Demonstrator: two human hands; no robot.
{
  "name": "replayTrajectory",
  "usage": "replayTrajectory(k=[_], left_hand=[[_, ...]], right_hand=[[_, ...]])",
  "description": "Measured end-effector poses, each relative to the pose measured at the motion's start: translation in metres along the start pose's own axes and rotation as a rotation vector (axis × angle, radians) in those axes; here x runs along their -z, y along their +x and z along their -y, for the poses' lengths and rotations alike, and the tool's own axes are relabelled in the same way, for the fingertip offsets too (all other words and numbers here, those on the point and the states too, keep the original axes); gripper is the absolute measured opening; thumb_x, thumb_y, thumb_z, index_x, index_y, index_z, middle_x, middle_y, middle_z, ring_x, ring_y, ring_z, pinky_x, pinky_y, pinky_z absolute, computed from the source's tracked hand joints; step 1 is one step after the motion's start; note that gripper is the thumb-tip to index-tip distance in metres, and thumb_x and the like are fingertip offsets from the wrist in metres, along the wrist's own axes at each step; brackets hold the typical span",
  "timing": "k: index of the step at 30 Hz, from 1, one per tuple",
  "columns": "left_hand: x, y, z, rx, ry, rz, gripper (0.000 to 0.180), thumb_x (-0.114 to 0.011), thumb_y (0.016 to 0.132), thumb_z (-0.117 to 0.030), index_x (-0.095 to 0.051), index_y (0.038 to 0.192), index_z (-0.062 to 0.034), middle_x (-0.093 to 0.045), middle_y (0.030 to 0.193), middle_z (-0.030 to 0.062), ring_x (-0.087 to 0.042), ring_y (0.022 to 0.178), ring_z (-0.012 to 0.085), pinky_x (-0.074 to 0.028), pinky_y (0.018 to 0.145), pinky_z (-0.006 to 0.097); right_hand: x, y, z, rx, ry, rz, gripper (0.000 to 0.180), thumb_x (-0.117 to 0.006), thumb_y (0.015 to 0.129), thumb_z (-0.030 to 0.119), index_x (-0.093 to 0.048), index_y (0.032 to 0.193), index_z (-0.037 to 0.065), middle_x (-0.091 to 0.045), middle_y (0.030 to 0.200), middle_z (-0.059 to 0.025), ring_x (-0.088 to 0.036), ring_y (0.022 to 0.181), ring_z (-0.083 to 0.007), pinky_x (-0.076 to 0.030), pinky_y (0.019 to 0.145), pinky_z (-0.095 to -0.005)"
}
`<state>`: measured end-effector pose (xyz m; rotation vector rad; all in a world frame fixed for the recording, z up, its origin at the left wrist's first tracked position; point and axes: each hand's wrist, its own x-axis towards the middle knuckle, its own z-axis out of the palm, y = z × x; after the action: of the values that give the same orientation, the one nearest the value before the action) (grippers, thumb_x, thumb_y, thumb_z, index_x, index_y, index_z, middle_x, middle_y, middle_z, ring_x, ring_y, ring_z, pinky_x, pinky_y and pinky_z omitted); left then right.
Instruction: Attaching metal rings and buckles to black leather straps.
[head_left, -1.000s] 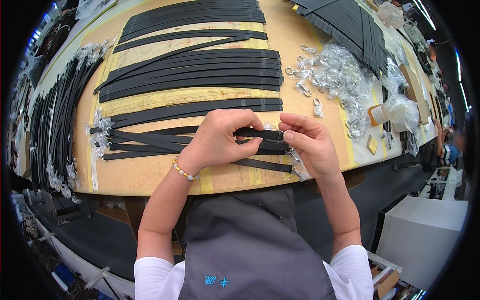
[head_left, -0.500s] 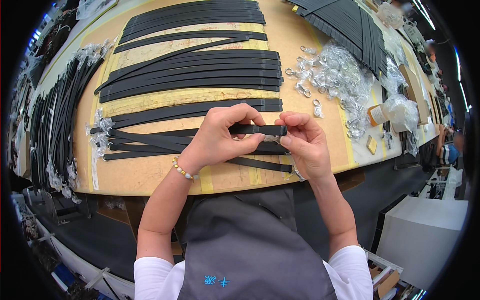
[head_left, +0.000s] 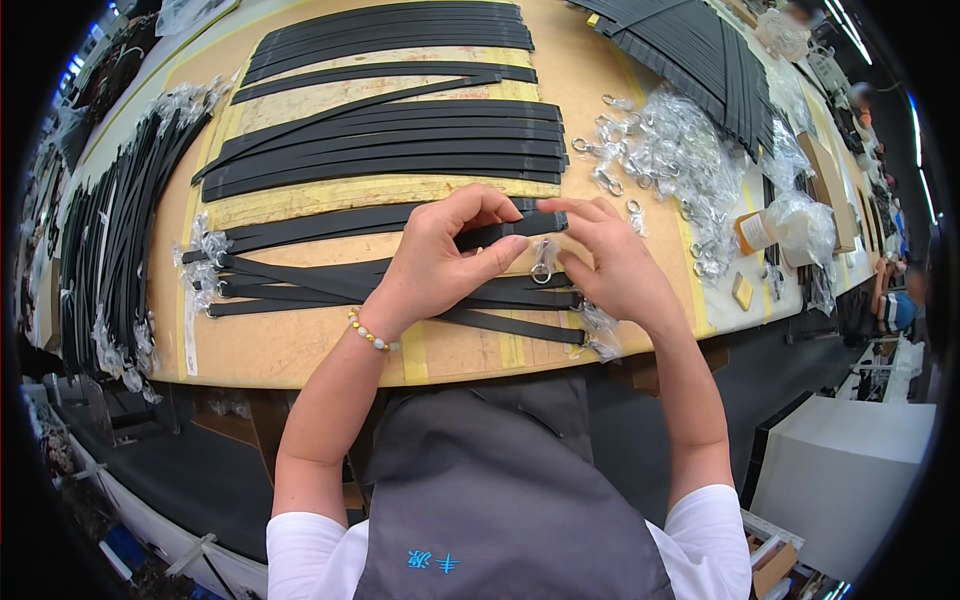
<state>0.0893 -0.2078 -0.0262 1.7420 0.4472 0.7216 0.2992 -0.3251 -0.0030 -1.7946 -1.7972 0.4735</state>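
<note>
A black strap (head_left: 490, 236) is pinched between the thumb and fingers of my left hand (head_left: 435, 255), which is closed on it near its right end. Over that end reaches my right hand (head_left: 620, 265), its index fingertip touching the strap tip and its thumb well apart below. Just under the strap, between the two hands, shows a silver metal clasp (head_left: 542, 272) in clear plastic wrap; how it joins the strap is hidden. Beneath my hands several black straps with wrapped clasps (head_left: 520, 327) lie crosswise on the tan table board (head_left: 290, 355).
Rows of black straps (head_left: 390, 135) lie farther back. Wrapped clasps (head_left: 660, 140) are heaped at the right, near an orange-and-white container (head_left: 757, 230) and a small yellow block (head_left: 743, 290). Finished-looking straps (head_left: 140, 210) hang over the left edge. More straps (head_left: 690, 60) are stacked back right.
My right hand has loosened its pinch at the strap end, its fingers spreading and moving up slightly. The strap end has tilted upward, and the wrapped clasp now shows below it.
</note>
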Motion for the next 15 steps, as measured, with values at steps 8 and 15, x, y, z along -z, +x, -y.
replayTrajectory(k=[8,15], left_hand=[[0.0,-0.001,-0.001,0.03,-0.034,-0.009,0.024,-0.078,0.09,-0.007,-0.066,0.109,0.0016,-0.067,0.101,0.0014,-0.063,0.094,0.0076,-0.052,0.09,0.025],[0.0,0.0,-0.006,0.052,0.001,-0.009,0.022,-0.078,0.089,-0.005,-0.068,0.107,0.0018,-0.068,0.1,0.0022,-0.064,0.094,0.0084,-0.053,0.089,0.025]], right_hand=[[-0.005,0.003,-0.016,0.15,-0.123,0.179,0.02,-0.07,0.089,0.006,-0.071,0.109,0.005,-0.069,0.098,-0.0087,-0.063,0.097,-0.0303,-0.052,0.094,-0.0401],[-0.009,-0.012,-0.032,-0.104,1.024,-0.078,0.021,-0.061,0.105,0.008,-0.056,0.124,0.0,-0.065,0.11,-0.006,-0.066,0.108,-0.0157,-0.054,0.095,-0.0316]])
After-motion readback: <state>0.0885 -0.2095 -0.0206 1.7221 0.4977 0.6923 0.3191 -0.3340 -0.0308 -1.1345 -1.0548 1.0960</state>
